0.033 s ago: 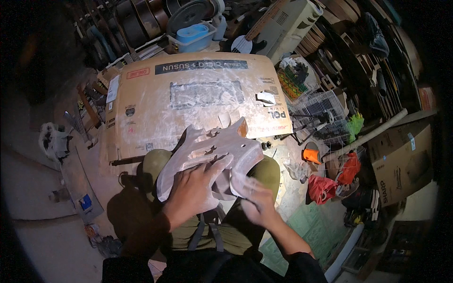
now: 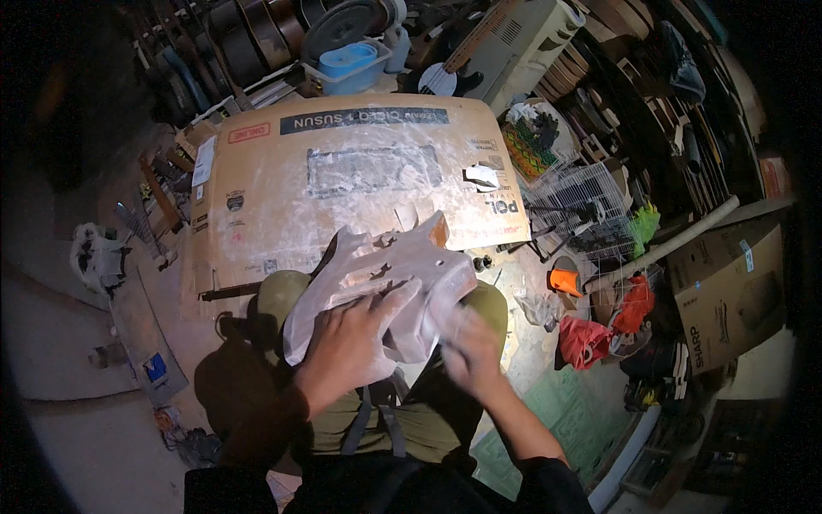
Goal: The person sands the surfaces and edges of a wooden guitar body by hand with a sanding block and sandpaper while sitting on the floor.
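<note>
An unpainted, dusty electric guitar body [image 2: 411, 257], pale pinkish grey with cut-out cavities and pointed horns, lies tilted across my lap. My left hand [image 2: 353, 338] grips it from above, with the thumb stretched toward the far right and the palm against the near part. At the curved right edge of the body is my right hand [image 2: 471, 347], smeared by motion. Its fingers cannot be made out, nor whether anything is in them. My knees in olive trousers [image 2: 490, 313] support the body from below.
A large dusty flattened cardboard box [image 2: 257, 180] covers the floor ahead, with a white scrap [image 2: 482, 176] on it. To the right are a wire cage [image 2: 591, 210], an orange object [image 2: 565, 281] and red bags [image 2: 585, 343]. Guitar bodies stand stacked behind.
My right hand has shifted slightly along the guitar body's right edge, still blurred. The body has tilted very slightly; my left hand stays in place on it.
</note>
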The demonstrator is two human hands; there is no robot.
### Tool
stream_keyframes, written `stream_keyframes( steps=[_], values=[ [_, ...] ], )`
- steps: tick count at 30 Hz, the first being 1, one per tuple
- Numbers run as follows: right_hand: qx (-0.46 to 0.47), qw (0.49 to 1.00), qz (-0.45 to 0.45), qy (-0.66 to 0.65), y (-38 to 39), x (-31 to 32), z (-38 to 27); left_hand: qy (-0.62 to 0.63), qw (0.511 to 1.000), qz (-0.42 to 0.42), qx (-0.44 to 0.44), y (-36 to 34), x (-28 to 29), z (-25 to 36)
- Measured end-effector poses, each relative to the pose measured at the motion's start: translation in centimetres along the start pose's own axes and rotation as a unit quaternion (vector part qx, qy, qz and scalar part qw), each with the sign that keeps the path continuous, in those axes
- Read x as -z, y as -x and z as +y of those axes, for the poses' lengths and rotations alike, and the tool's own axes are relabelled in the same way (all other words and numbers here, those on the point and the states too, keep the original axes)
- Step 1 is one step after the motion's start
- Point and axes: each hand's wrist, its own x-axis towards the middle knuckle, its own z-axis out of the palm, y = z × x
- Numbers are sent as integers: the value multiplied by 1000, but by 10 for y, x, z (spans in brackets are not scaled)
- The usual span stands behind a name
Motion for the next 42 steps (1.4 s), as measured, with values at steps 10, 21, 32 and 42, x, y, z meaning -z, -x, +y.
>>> stream_keyframes(
  steps=[10, 21, 32, 42],
  values=[
    [-11, 996, 79, 50, -28, -2, 4, -16, 998, 52, -5, 1, -1, -11],
    [44, 985, 155, -59, -19, -21, -17, 19, 999, 51, -2, -7, -3, -7],
    [72, 981, 110, -145, 5, -31, -8, -31, 997, 64, 38, -9, -6, 2],
    [-141, 614, 271, -728, -20, 27, 69, -8, 994, 104, 25, -10, -2, -9]
  ],
)
